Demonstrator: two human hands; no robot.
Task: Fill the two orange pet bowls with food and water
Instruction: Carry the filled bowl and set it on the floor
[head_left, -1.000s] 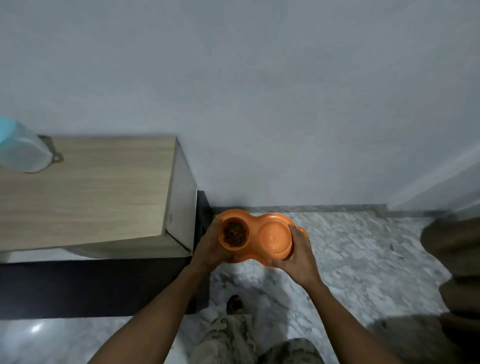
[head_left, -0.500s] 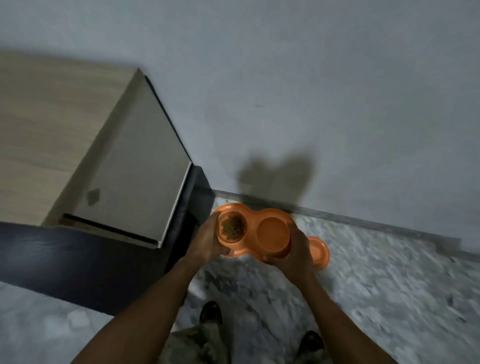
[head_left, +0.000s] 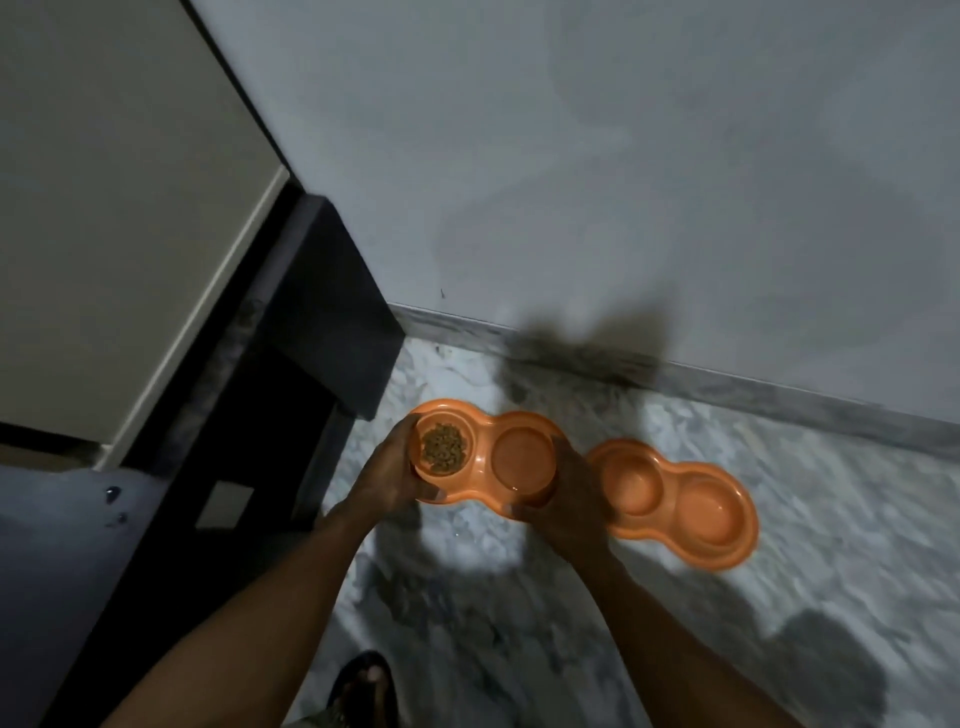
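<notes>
Both hands hold the orange double pet bowl (head_left: 485, 457) above the marble floor (head_left: 779, 597): left hand (head_left: 387, 475) grips the kibble (head_left: 442, 447) end, right hand (head_left: 569, 496) the other. It sits lower than before, and the second double bowl (head_left: 680, 499), formerly mostly hidden, now shows on the floor at right.

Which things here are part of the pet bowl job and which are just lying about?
Part of the job: held double bowl, kibble in its left cup, left hand, right hand, second double bowl on the floor.
Just lying about: cabinet, sandal.
</notes>
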